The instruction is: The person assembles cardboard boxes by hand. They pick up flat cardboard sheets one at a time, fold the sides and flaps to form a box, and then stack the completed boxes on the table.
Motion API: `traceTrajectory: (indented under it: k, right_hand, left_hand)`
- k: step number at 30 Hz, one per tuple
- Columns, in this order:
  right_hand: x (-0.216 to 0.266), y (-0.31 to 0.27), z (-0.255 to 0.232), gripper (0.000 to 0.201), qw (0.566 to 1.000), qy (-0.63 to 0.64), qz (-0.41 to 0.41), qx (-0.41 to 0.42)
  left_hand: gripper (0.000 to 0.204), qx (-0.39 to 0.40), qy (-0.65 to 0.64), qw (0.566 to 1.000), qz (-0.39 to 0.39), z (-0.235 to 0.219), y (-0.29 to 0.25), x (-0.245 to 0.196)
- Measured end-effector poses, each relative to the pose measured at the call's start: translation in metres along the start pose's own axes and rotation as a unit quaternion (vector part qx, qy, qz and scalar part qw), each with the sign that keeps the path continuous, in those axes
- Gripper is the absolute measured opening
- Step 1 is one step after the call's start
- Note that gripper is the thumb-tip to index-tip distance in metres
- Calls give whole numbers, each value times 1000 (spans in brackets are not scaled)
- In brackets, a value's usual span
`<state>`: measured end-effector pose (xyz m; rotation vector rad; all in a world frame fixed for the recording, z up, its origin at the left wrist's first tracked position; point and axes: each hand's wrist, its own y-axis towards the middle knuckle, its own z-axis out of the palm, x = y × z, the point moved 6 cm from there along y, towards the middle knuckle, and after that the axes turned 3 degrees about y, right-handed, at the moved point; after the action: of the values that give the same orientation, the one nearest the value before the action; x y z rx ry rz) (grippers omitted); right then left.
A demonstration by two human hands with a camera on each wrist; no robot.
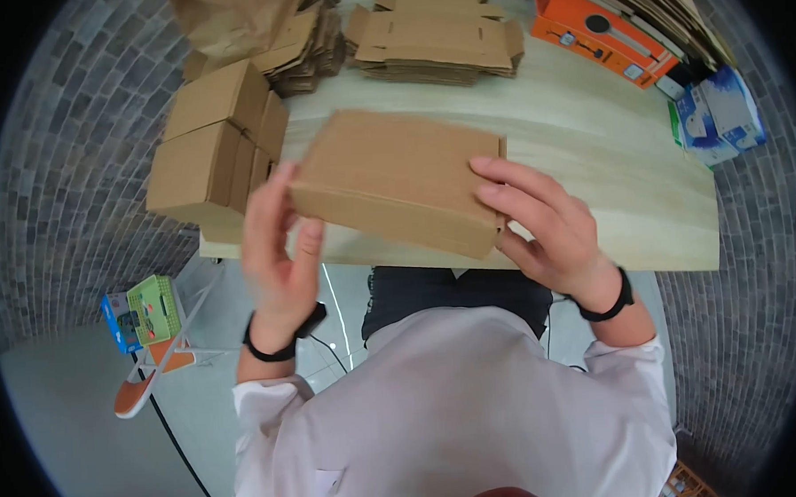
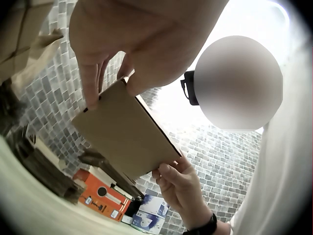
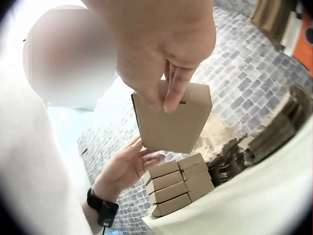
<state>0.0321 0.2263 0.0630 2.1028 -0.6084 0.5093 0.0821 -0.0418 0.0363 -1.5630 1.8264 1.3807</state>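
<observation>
Brown cardboard, smooth-faced and folded into a shallow rectangular mailer box (image 1: 395, 173) — apparently closed — is held above the near edge of the pale wood-grain table (image 1: 626, 185). The left hand (image 1: 278, 249) grips one end between thumb and fingers; the right hand (image 1: 548, 220) pinches the opposite end. The step in hand seems to be shifting or turning the formed box; the next move probably calls for an even two-handed grip. Left: blocky, straight-edged stacked boxes (image 1: 198, 146). Beyond: flat, notched cardboard blanks (image 1: 434, 47).
</observation>
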Motion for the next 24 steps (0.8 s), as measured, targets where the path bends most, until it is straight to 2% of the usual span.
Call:
traceTrajectory:
  k: [1,2,3,4,6,8,9,11,12,13,16,18,20,22,24]
  right_hand:
    - [11,19,3,50,997,-29,-72,20]
    - [21,36,10,49,987,-58,-146,40]
    - [22,55,18,49,985,-53,-159,43]
    - [26,73,28,46,980,-53,-187,33]
    - [27,111,53,43,972,-50,-229,25]
    - [30,140,79,45,951,-64,-302,-26]
    - [29,153,93,45,949,-57,-310,-23]
    - [18,184,120,43,967,-39,-251,3]
    - [13,196,132,43,966,-35,-257,3]
    - [3,206,147,41,968,-24,-249,18]
    - [-11,222,178,39,970,-18,-240,35]
    - [-20,225,193,39,972,-22,-232,41]
    - [-30,227,207,45,976,-36,-198,88]
    - [-33,224,210,43,975,-49,-200,86]
    - [-34,219,212,42,974,-59,-202,89]
  left_hand:
    - [49,-43,-17,999,-5,-20,5,-1]
    - [49,-58,66,996,34,-40,15,-7]
    - [49,-72,150,984,71,-60,27,-12]
    - [49,-71,187,979,45,-78,38,-13]
    - [48,-100,249,960,81,-109,58,-28]
    - [48,-126,294,944,86,-137,75,-28]
    - [49,-112,304,944,66,-151,87,-19]
    - [51,-107,318,941,46,-180,114,4]
    - [51,-75,317,945,21,-189,127,26]
    - [52,-43,314,949,-2,-194,136,47]
    - [52,-17,272,961,-38,-203,150,98]
    - [50,-13,252,966,-55,-204,149,115]
    - [49,-6,231,970,-69,-205,148,126]
    - [47,23,259,960,-103,-205,144,138]
    - [47,18,249,964,-97,-206,141,142]
